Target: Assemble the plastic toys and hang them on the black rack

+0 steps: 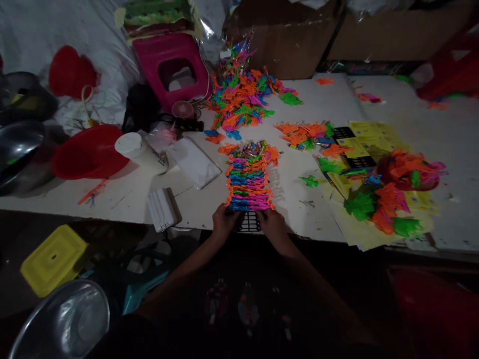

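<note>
A black grid rack point(250, 222) lies at the table's near edge, most of it covered by tight rows of small plastic pieces point(247, 182) in blue, pink, green and orange. My left hand point(225, 222) is closed on its near left corner, fingertips partly hidden beneath the rows. On the near right corner my right hand point(273, 225) is closed in the same way. Shiny multicoloured bits point(254, 148) show at the far end of the rows, with orange pieces point(274, 154) beside them. The exact kind of the small pieces is too fine to make out.
Behind the rack sits a large pile of coloured plastic pieces point(243, 99). More pieces fill a red bowl point(407, 185) on yellow printed sheets point(377, 139) at right. Left are a white bottle point(136, 149), a red basin point(90, 154), a white power bank-like box point(161, 209) and a pink stool point(149, 55).
</note>
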### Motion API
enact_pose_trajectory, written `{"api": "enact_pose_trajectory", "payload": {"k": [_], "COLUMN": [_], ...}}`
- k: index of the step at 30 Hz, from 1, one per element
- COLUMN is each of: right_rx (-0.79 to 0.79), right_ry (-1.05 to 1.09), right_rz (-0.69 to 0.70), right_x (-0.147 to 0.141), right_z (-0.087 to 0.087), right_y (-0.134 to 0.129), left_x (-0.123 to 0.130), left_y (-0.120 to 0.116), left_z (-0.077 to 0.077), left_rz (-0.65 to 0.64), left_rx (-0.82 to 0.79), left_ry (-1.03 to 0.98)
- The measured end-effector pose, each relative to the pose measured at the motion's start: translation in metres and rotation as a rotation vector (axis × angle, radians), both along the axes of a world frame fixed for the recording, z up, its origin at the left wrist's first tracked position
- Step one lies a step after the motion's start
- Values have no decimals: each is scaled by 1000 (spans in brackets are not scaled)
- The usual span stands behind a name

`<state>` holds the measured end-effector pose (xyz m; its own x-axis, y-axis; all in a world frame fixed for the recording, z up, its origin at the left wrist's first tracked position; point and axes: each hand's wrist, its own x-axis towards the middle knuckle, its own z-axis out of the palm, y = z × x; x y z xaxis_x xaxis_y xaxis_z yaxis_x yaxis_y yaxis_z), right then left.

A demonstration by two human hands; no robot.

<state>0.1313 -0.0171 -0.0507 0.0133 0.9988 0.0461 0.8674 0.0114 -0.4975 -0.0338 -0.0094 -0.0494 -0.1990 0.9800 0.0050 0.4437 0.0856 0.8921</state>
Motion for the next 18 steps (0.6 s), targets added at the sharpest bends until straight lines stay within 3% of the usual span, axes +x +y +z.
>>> {"api": "enact_pose_trajectory", "payload": {"k": [10,18], "right_rx": [-55,-3], "right_ry": [-20,-1], "right_rz": [0,0], "right_x": [-5,1], "right_z": [5,-1], "right_y": [0,-1], "left_x": [-4,-10], "left_y": [2,-2], "left_z": [-10,-10], "left_rz": [-19,-202], "left_rx": [1,136], "left_ry": [153,389]}}
